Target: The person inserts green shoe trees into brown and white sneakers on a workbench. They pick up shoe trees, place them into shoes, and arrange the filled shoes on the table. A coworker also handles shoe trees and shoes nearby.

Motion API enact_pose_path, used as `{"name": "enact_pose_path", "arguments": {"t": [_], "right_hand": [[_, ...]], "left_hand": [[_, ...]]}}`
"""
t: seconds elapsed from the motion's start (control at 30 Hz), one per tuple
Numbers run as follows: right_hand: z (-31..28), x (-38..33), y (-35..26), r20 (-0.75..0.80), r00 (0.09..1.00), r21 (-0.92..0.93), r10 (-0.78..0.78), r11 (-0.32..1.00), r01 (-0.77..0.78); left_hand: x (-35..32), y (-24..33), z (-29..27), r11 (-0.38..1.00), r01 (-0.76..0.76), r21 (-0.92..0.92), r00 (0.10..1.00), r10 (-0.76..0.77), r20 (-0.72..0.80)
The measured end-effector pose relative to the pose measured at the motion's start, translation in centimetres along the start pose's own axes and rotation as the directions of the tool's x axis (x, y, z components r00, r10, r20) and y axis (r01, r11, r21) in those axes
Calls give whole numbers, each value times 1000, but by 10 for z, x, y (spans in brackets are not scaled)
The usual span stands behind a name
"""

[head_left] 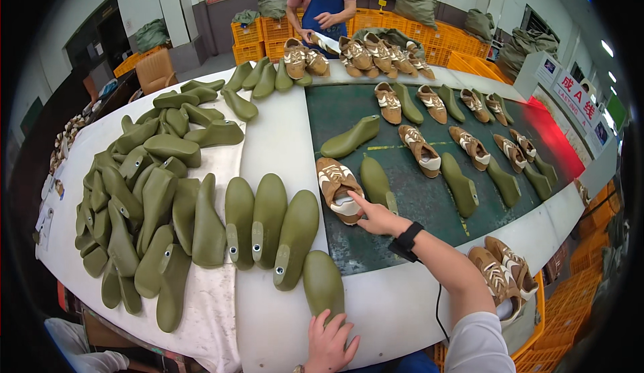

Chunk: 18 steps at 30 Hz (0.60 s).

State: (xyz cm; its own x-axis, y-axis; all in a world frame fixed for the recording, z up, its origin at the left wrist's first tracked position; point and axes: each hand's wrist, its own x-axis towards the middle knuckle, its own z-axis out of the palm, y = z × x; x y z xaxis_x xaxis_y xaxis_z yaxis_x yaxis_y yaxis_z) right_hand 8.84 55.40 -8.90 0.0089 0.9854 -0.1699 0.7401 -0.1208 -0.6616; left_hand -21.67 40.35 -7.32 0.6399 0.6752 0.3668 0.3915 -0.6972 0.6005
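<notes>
The right grip [384, 220] has a finger on a brown shoe's [337, 180] heel; I cannot tell if it pinches. The left grip [329, 346] is wide, fingers spread at a green foot shape's [323, 282] near end. Left of it, more green shapes [155, 202] lie piled up.

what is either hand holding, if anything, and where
Right hand: at the heel of a brown shoe; whether it grips cannot be told. Left hand: spread at the near end of a green last, not wrapped around it.

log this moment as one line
right hand: touching brown shoe | left hand: at near end of green last | co-worker: holding another shoe
</notes>
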Motion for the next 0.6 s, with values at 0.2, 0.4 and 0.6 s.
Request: {"name": "enact_pose_path", "arguments": {"t": [0.2, 0.4, 0.6], "right_hand": [[-54, 14, 19, -222, 974, -522, -50, 850, -76], [-110, 136, 57, -302, 922, -870, -240, 466, -163], [-67, 246, 90, -158, 970, -948, -183, 303, -97]], "left_hand": [[-2, -10, 1, 998, -4, -66, 1000, 6, 25], [-4, -17, 1, 994, 17, -105, 999, -12, 45], [-11, -31, 16, 997, -29, -76, 999, 32, 36]]}}
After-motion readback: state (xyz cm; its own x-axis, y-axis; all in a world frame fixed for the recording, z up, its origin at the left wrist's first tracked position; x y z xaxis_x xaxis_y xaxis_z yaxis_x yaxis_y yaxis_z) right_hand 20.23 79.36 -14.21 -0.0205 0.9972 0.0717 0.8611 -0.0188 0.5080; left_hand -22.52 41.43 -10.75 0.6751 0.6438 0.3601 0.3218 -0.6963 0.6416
